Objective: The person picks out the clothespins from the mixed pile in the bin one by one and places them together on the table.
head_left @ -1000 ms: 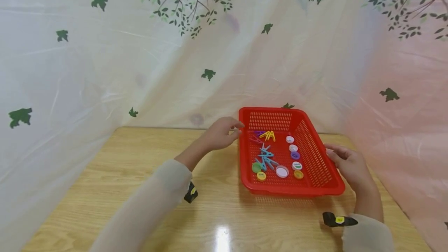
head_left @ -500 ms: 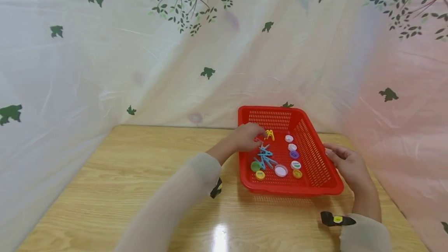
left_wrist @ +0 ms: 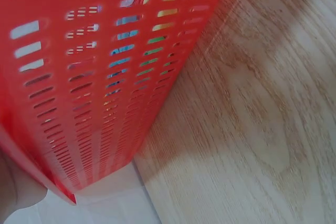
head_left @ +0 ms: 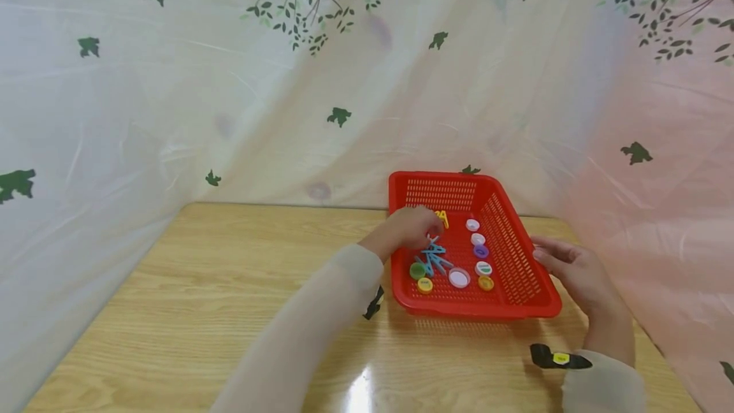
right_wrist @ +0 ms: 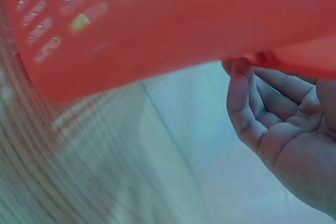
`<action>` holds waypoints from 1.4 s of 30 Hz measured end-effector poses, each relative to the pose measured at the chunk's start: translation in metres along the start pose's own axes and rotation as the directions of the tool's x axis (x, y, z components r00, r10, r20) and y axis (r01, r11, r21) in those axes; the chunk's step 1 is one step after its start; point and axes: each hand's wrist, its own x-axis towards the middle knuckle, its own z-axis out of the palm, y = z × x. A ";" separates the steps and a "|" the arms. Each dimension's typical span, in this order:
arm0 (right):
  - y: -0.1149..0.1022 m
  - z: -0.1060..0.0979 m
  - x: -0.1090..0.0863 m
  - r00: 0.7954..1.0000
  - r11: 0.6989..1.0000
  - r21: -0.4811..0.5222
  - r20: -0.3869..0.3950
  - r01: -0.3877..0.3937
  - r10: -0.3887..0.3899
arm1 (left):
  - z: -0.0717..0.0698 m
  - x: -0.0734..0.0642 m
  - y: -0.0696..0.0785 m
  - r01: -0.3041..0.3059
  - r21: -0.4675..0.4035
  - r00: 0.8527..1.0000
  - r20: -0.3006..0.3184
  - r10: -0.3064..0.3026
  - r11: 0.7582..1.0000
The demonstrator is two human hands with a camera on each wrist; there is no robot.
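Note:
A red plastic basket (head_left: 476, 310) sits on the table, slotted sides showing in both wrist views. My left hand (head_left: 414, 228) reaches over its left rim, fingers bent down beside the blue clothespins (head_left: 434, 260) and a yellow clothespin (head_left: 443, 217). The hand covers the spot where the pink and purple clothespins lay; I cannot tell whether its fingertips hold one. With my right hand (head_left: 579, 273) I grip the right rim; the right wrist view has its fingers (right_wrist: 239, 95) curled up under the edge. Bottle caps lie inside: a green cap (head_left: 417, 271), a purple cap (head_left: 480, 252) and several others.
The wooden table (head_left: 229, 311) extends to the left and front of the basket. Just behind it hangs a pale curtain (head_left: 275, 145) with printed leaves, which also runs down the right side close to my right hand.
My left hand has moved right from the outer left rim into the basket, over the pink and purple clothespins, and its fingers have bent down. My right hand stays at the rim.

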 end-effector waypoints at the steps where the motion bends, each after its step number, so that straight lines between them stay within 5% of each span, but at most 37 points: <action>1: 0.000 -0.001 0.000 1.000 1.000 0.018 0.010 -0.004 0.004 | 0.000 0.000 0.001 0.002 0.022 1.000 0.008 -0.002 1.000; 10: 0.000 -0.009 -0.002 0.998 0.997 0.068 0.039 -0.042 0.040 | -0.004 -0.001 0.009 0.043 0.155 0.997 0.049 -0.052 0.987; 32: 0.001 -0.006 -0.006 0.999 0.996 0.085 0.037 -0.025 0.022 | 0.005 0.017 0.011 0.103 0.261 0.987 0.092 -0.131 0.960; 42: 0.001 -0.004 -0.005 0.998 0.997 0.061 0.016 -0.057 0.056 | 0.009 0.013 0.013 0.066 0.370 0.992 0.075 -0.101 0.927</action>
